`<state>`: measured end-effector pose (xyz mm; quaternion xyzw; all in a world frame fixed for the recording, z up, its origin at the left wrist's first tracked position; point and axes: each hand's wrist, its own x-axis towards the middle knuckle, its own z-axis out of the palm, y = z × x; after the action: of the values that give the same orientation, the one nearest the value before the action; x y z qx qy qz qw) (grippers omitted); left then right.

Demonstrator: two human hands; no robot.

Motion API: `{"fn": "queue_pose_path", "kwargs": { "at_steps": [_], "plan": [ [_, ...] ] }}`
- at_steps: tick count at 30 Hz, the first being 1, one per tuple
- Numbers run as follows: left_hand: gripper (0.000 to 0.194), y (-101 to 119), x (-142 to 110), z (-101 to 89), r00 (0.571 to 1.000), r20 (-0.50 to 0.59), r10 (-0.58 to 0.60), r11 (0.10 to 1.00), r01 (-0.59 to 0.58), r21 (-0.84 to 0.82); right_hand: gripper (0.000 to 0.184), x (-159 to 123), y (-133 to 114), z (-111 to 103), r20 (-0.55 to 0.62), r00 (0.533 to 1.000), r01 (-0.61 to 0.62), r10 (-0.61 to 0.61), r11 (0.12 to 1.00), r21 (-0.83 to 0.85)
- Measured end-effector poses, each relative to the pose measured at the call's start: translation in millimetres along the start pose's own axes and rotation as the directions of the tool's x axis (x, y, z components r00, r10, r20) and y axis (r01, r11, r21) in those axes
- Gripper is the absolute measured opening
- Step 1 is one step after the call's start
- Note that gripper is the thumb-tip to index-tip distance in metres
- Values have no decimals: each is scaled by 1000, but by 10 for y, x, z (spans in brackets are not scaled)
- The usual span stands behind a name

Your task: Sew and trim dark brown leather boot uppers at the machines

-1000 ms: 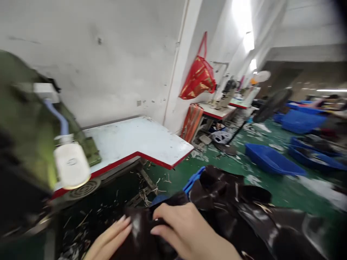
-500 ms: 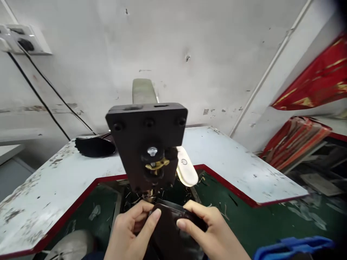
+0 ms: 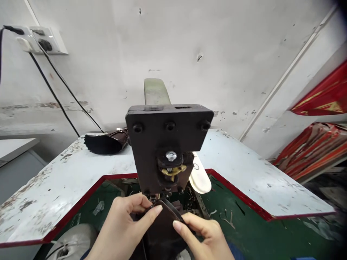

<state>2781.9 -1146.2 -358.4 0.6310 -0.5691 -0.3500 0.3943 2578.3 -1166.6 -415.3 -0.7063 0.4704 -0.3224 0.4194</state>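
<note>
Both my hands hold a dark brown leather piece point(image 3: 162, 231) just under the head of a dark machine point(image 3: 168, 148). My left hand point(image 3: 123, 227) pinches its left edge, thumb on top, close to the machine's small foot point(image 3: 153, 196). My right hand point(image 3: 204, 238) grips the right side with the fingers curled over it. The piece's curved top edge sits right below the brass part and screw point(image 3: 170, 164) of the machine head.
A worn white table point(image 3: 54, 180) with a red edge wraps round the machine. More dark leather pieces point(image 3: 104, 141) lie at the back left. A white lamp head point(image 3: 200, 178) hangs right of the machine. Cables run from wall sockets point(image 3: 40, 39). Red bags point(image 3: 311, 151) stand right.
The view swung from the workshop floor and a pile of dark leather to the machine. My hands brought one piece up under its head, now closer to the foot.
</note>
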Motion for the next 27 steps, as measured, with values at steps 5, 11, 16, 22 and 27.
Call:
{"fn": "queue_pose_path", "kwargs": {
  "at_steps": [5,11,16,22,27],
  "plan": [
    [40,-14,-25,-10,1000,8,-8,1000,9,-18,42,67,0,-8,-27,998,-59,61,997,55],
    [41,-33,-96,125,997,-78,18,995,-26,-100,29,226,-230,-252,-37,996,-80,83,994,70],
    [44,-71,-163,200,988,-147,-36,973,1,-230,23,372,-504,-398,21,996,-86,85,995,43],
    [45,-287,-232,94,972,-215,-91,948,18,-318,17,457,-684,-296,63,998,-38,30,990,138],
    [41,-275,-175,-108,985,-133,-108,933,54,-356,22,489,-830,-196,117,993,-18,-24,940,340]
  ]
}}
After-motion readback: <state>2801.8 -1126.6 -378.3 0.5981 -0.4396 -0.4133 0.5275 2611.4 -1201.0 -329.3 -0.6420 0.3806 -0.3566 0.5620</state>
